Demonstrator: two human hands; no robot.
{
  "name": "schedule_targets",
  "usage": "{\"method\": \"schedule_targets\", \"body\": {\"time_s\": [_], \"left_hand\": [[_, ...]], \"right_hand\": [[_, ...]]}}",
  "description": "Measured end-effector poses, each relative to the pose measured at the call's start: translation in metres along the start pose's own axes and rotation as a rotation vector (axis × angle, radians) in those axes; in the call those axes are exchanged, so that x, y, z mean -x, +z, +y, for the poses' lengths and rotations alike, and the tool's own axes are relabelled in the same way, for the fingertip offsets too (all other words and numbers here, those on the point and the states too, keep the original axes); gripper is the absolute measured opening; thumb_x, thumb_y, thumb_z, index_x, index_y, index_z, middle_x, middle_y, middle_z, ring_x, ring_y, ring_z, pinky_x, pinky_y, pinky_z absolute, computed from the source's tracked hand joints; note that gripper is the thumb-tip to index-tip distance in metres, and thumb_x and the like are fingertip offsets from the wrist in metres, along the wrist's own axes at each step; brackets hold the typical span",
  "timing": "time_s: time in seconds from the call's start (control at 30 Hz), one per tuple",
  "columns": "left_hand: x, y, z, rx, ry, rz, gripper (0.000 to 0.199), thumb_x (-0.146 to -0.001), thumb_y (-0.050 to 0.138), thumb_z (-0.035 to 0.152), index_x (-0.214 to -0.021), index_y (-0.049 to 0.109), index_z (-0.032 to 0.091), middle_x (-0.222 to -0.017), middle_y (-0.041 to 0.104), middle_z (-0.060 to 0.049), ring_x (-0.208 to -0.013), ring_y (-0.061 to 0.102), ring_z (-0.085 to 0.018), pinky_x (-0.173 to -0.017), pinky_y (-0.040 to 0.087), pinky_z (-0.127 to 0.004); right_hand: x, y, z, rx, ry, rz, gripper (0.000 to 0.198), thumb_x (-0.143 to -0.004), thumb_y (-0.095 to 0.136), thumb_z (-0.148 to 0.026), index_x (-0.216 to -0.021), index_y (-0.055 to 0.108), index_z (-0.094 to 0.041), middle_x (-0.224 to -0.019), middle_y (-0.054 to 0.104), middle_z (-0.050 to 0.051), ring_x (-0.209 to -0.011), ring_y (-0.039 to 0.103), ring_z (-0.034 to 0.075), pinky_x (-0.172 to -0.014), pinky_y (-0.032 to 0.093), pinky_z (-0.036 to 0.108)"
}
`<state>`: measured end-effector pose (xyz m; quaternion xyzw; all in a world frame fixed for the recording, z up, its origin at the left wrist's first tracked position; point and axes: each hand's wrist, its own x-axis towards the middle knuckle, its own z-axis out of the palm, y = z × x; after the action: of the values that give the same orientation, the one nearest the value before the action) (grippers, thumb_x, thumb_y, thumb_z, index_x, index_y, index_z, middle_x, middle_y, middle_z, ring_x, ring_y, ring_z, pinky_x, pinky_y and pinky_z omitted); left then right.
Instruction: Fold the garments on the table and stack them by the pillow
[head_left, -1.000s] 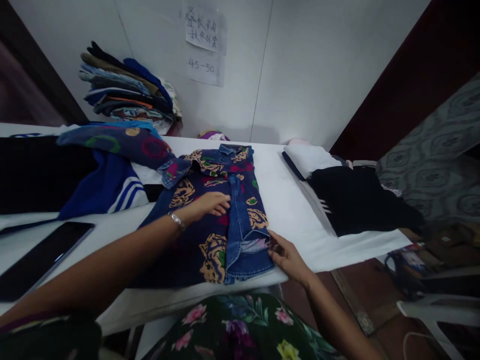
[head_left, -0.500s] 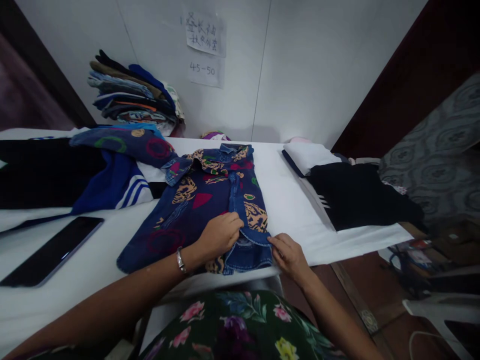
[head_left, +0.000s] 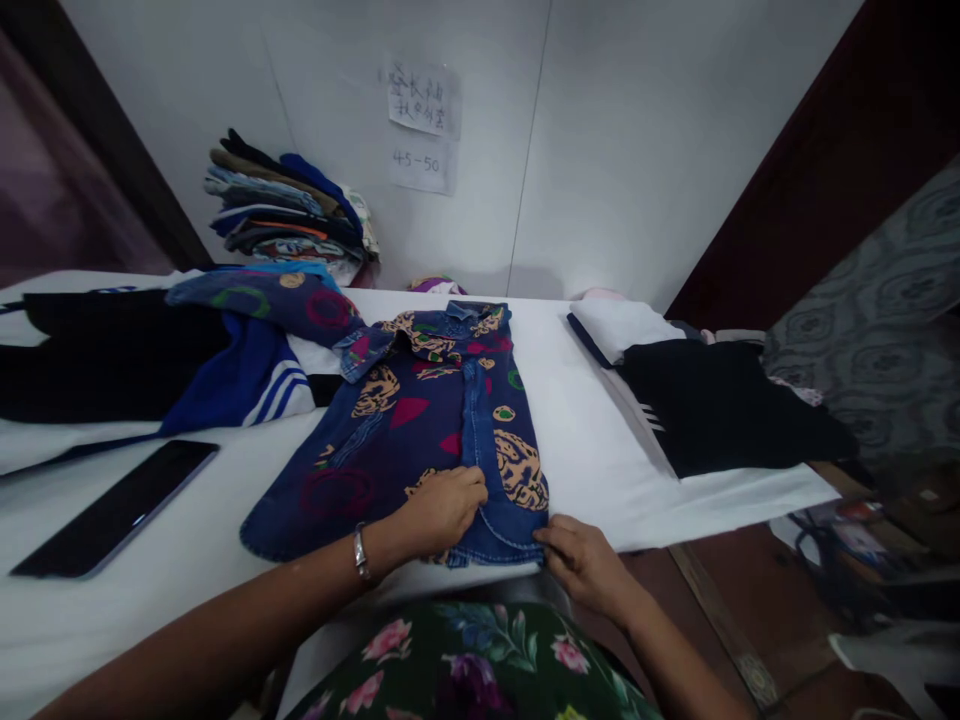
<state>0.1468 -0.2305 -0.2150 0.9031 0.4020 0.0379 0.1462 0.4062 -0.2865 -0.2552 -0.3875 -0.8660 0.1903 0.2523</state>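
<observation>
The patterned denim shirt [head_left: 420, 425] lay at the centre of the frame, on the white tabletop [head_left: 581, 440]. The left hand [head_left: 444, 508] had its fingers closed on the shirt's front, and the right hand [head_left: 586, 562] pinched its lower right corner between the fingers. A phone [head_left: 116, 510] lay at lower left, a clothes stack [head_left: 289, 205] at upper left.

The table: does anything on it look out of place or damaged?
The phone looks slightly out of place: it lies slanted on the white table among clothes, left of the patterned shirt. No spill or damage stands out.
</observation>
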Motion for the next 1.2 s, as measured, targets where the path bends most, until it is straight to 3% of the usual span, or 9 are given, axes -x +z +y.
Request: {"method": "schedule_targets", "body": {"time_s": [0.1,0.17,0.3,0.4,0.53,0.63,0.87,0.97,1.2], "left_hand": [[0.006,-0.001,-0.001,0.082,-0.132,0.044,0.018,-0.088,0.044,0.025,-0.092,0.062,0.022,-0.099,0.062,-0.005,-0.089,0.059,-0.018,-0.075,0.045,-0.031],[0.008,0.001,-0.005,0.15,-0.248,0.102,0.023,-0.089,0.046,0.036,-0.101,0.061,0.023,-0.105,0.062,-0.006,-0.095,0.06,-0.02,-0.079,0.046,-0.032],[0.003,0.004,-0.015,0.248,-0.456,0.14,0.044,-0.086,0.049,0.044,-0.123,0.052,0.021,-0.114,0.063,-0.011,-0.098,0.063,-0.023,-0.081,0.048,-0.033],[-0.004,0.005,-0.016,0.267,-0.499,0.09,0.052,-0.083,0.053,0.036,-0.131,0.045,0.019,-0.109,0.067,-0.011,-0.098,0.064,-0.024,-0.08,0.047,-0.033],[-0.006,0.006,-0.016,0.164,-0.492,0.004,0.048,-0.082,0.051,0.026,-0.13,0.047,0.022,-0.094,0.071,-0.007,-0.094,0.066,-0.024,-0.078,0.046,-0.034],[-0.003,-0.002,-0.028,0.195,-0.472,-0.005,0.038,-0.08,0.053,0.026,-0.118,0.057,0.028,-0.087,0.072,-0.003,-0.089,0.067,-0.022,-0.074,0.046,-0.031],[-0.01,-0.066,-0.126,0.113,-0.72,0.396,0.034,-0.085,0.046,0.046,-0.1,0.065,0.022,-0.093,0.071,-0.008,-0.085,0.065,-0.024,-0.067,0.043,-0.032],[-0.013,-0.091,-0.178,-0.024,-0.929,0.563,0.045,-0.088,0.038,0.05,-0.105,0.064,0.017,-0.109,0.066,-0.015,-0.101,0.061,-0.028,-0.078,0.044,-0.035],[-0.025,-0.102,-0.247,-0.048,-1.059,0.524,0.051,-0.087,0.036,0.047,-0.109,0.061,0.009,-0.119,0.06,-0.025,-0.112,0.055,-0.036,-0.087,0.043,-0.042]], "right_hand": [[-0.007,-0.012,0.0,-0.244,0.04,-0.011,0.024,-0.089,0.045,-0.019,-0.097,0.068,-0.024,-0.073,0.062,0.002,-0.064,0.058,0.015,-0.057,0.046,0.026],[-0.014,-0.017,0.005,-0.335,0.048,0.137,0.022,-0.09,0.047,-0.023,-0.096,0.069,-0.024,-0.073,0.063,0.003,-0.066,0.059,0.016,-0.059,0.048,0.027],[-0.038,-0.012,0.015,-0.268,0.087,0.384,0.026,-0.092,0.049,-0.026,-0.112,0.065,-0.024,-0.109,0.065,0.01,-0.1,0.063,0.022,-0.084,0.053,0.037],[-0.058,0.006,0.012,-0.14,0.07,0.211,0.045,-0.092,0.047,-0.029,-0.137,0.049,-0.024,-0.147,0.042,0.012,-0.136,0.038,0.025,-0.11,0.036,0.048],[-0.075,0.028,0.004,0.049,0.13,-0.187,0.062,-0.088,0.055,-0.036,-0.145,0.038,-0.02,-0.155,0.027,0.013,-0.144,0.021,0.031,-0.115,0.018,0.059],[-0.077,0.026,0.004,0.06,0.163,-0.317,0.062,-0.089,0.054,-0.041,-0.145,0.037,-0.022,-0.156,0.022,0.012,-0.144,0.018,0.031,-0.115,0.016,0.059],[-0.103,0.014,0.013,0.083,0.123,-0.091,0.06,-0.095,0.044,-0.045,-0.149,0.026,-0.027,-0.159,0.013,0.007,-0.147,0.007,0.026,-0.116,0.015,0.056],[-0.115,0.029,0.016,0.153,0.142,-0.18,0.062,-0.093,0.044,-0.05,-0.148,0.032,-0.023,-0.157,0.02,0.009,-0.146,0.013,0.027,-0.116,0.014,0.055],[-0.114,0.044,0.02,0.197,0.163,-0.276,0.062,-0.094,0.038,-0.054,-0.148,0.03,-0.024,-0.157,0.019,0.006,-0.146,0.014,0.027,-0.118,0.012,0.052]]}}
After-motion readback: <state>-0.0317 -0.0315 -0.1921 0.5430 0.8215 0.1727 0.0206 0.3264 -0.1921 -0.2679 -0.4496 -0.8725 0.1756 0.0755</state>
